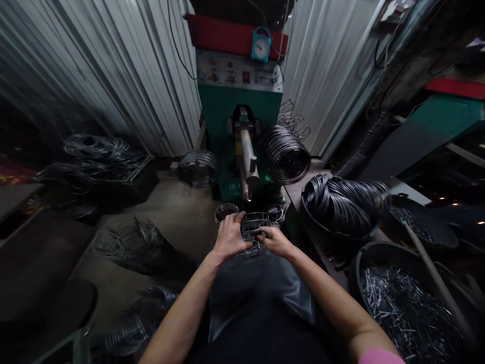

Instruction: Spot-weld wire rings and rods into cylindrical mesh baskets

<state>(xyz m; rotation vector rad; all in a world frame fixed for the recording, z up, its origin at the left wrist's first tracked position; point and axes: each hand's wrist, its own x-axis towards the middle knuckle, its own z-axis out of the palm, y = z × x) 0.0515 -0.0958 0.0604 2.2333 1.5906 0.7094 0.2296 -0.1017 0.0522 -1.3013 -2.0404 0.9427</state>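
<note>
A round wire basket (251,222) of thin metal rods is between my two hands, just above my lap and below the spot welder's electrode arm (248,156). My left hand (230,236) is closed around the basket's left side, thumb toward the front. On the right side my right hand (275,239) has its fingers bent in at the basket's wires. Whether it also pinches a small loose piece is too dim to see. The basket stays apart from the electrode tip.
Bundles of wire rings hang left (197,169) and right (286,154) of the green machine (212,116). At right stand a basin of wire rings (341,207) and a tub of short metal pieces (401,298). Stacked wire frames (129,242) lie on the floor at left.
</note>
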